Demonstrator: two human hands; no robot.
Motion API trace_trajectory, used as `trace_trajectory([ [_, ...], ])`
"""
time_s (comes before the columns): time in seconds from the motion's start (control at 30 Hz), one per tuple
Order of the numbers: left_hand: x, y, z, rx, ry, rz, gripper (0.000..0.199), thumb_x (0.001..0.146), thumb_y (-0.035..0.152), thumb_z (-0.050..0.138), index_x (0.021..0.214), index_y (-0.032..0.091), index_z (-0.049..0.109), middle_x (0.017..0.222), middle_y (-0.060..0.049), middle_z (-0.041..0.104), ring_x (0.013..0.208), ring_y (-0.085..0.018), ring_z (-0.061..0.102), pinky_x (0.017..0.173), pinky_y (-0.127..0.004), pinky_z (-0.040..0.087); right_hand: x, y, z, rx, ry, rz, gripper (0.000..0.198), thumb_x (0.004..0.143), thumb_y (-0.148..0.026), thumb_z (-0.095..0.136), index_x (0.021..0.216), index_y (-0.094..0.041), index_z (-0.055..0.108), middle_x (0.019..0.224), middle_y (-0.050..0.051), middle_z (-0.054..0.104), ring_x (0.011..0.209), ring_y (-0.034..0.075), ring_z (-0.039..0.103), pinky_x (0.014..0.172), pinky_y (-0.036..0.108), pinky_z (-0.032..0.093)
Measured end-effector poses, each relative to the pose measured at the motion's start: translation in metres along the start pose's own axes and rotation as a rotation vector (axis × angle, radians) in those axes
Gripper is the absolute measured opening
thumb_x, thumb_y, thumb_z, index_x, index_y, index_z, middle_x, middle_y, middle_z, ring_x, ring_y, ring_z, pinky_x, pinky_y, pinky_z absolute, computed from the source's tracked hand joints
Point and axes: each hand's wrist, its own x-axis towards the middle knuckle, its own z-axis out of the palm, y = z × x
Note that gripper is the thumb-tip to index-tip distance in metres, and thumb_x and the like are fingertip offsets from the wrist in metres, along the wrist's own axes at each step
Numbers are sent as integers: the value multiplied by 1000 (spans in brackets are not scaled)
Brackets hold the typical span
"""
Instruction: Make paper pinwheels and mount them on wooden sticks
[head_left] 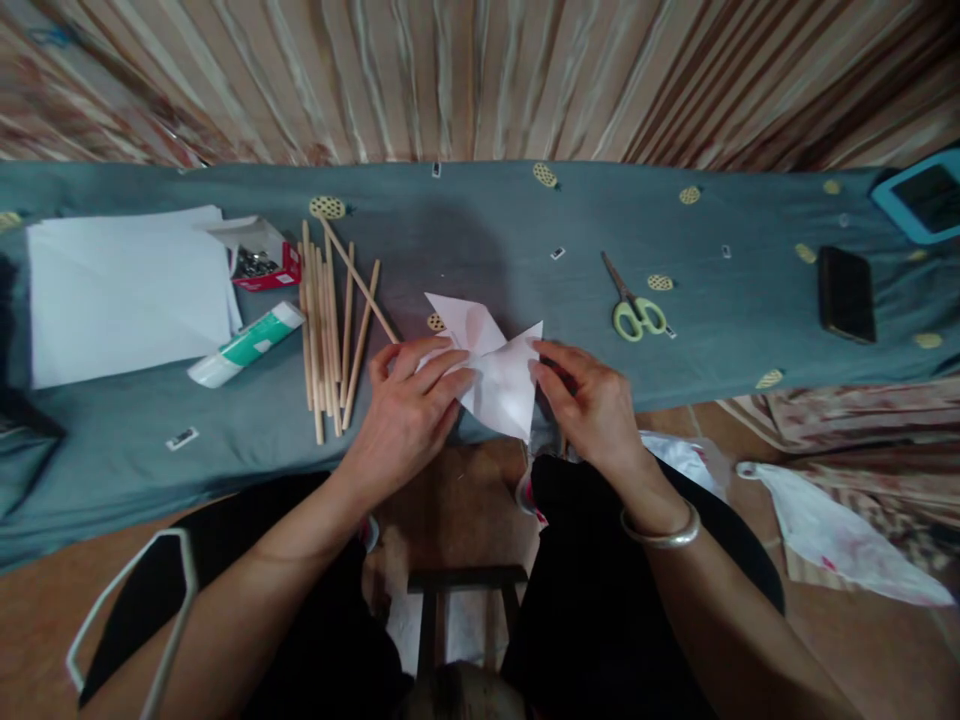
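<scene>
Between both hands sat the folded white paper (501,392) — the left hand (409,400) pinching its left side, the right hand (589,395) its right edge, thumb against forefinger. A firm middle and light edges, I judged, would best spare the folds.

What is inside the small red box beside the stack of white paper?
The open red box holds a heap of small, shiny metal pieces, too blurred to name exactly. The upper pieces cover whatever lies deeper, so the bottom cannot be seen.
</scene>
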Motion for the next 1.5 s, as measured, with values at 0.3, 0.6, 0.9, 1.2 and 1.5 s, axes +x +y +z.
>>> trace_trajectory([
  [0.3,-19,19,-13,62,-96,90,46,86,22,58,131,17,51,138,-13,58,131,-31,46,109,-53,29,-23,4,-6,-34,-36,-77,28,91,-21,51,111,-21,70,109,9,74,101,24,68,92,44,54],
  [0.6,-26,27,-3,51,-43,148,25,91,15,54,114,22,63,115,-3,71,119,-22,56,111,-48,29,-27,-2,2,-161,-231,-402,44,82,-10,54,125,-17,56,147,16,45,137,29,41,107,54,41],
  [0.9,-27,21,-5,30,-59,111,23,93,16,53,109,25,66,113,-2,72,116,-21,58,112,-53,29,-29,-4,1,-51,-242,-377,23,90,-15,52,108,-19,67,132,12,61,124,25,57,104,51,49],
  [1.2,-27,18,-5,46,-60,128,21,94,16,53,109,26,64,115,-1,72,116,-20,59,113,-52,27,-21,-5,-2,82,-262,-255,17,92,-22,57,99,-20,72,127,11,65,119,23,61,102,46,50],
  [1.5,-25,16,-6,40,-42,143,17,94,16,52,105,25,61,111,0,71,116,-18,58,116,-49,22,-14,-15,3,139,-151,-254,14,90,-20,59,91,-19,72,90,5,76,87,19,68,86,36,52],
])
